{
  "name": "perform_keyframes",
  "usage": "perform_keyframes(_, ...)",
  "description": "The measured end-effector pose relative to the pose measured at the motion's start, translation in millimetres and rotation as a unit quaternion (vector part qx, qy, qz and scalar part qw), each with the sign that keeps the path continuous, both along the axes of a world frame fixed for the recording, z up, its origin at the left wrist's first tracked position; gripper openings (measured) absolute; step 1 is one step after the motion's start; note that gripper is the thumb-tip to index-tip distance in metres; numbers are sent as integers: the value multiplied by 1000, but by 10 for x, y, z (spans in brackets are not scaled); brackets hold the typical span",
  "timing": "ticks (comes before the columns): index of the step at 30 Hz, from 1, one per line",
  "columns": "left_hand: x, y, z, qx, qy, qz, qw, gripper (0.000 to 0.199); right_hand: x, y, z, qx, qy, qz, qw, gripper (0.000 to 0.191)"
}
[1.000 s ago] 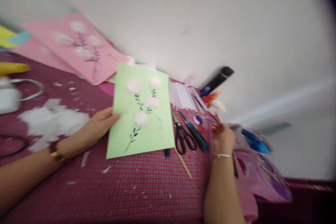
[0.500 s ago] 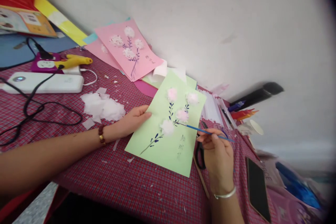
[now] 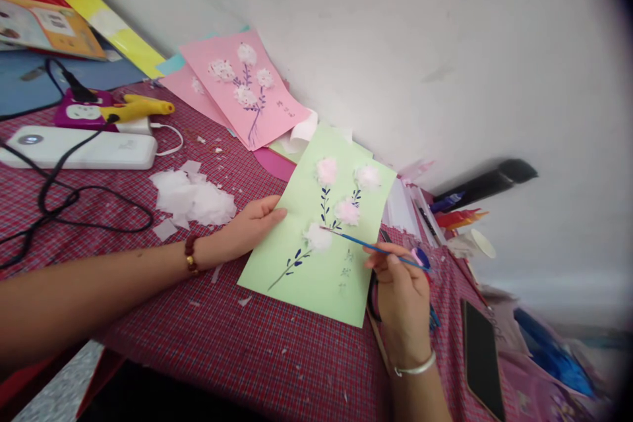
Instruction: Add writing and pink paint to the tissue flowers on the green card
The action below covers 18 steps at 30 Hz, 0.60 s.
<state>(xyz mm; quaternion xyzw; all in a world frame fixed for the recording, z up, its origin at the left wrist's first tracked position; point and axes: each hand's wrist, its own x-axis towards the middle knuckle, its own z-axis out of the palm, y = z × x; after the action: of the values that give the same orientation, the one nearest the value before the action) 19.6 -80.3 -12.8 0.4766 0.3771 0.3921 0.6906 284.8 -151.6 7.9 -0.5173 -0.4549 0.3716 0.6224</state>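
Note:
My left hand pinches the left edge of a light green sheet, thumb on top. Several fluffy pale flowers are on the sheet, with painted dark leaves and a grey stem, and small handwritten characters at the lower right. In my right hand is a thin blue paintbrush, held between thumb and fingers. Its tip is at the right part of the lowest white flower. Whether the bristles touch it I cannot tell.
White paper scraps lie left of the sheet. Behind is a pink flower picture. A power bank, cables and yellow glue gun sit at left; a phone, paper cup and partly hidden scissors at right.
My right hand has moved slightly left, bringing the brush tip from the stem beside the lowest flower to over that flower. My left hand still holds the sheet.

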Motion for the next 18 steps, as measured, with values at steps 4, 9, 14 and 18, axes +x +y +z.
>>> perform_keyframes(4,1,-5,-30,26,-6,17,1000,36,-51,-14,13,-4,-11,28,1000,14)
perform_keyframes(9,-1,-16,-33,49,20,27,998,33,-67,3,40,20,12,-4,1000,14)
perform_keyframes(14,-4,-20,-36,81,52,27,995,30,-68,-4,28,4,-15,13,1000,14)
perform_keyframes(18,-3,-21,-30,114,67,32,991,29,-99,-51,19,28,-29,26,999,15)
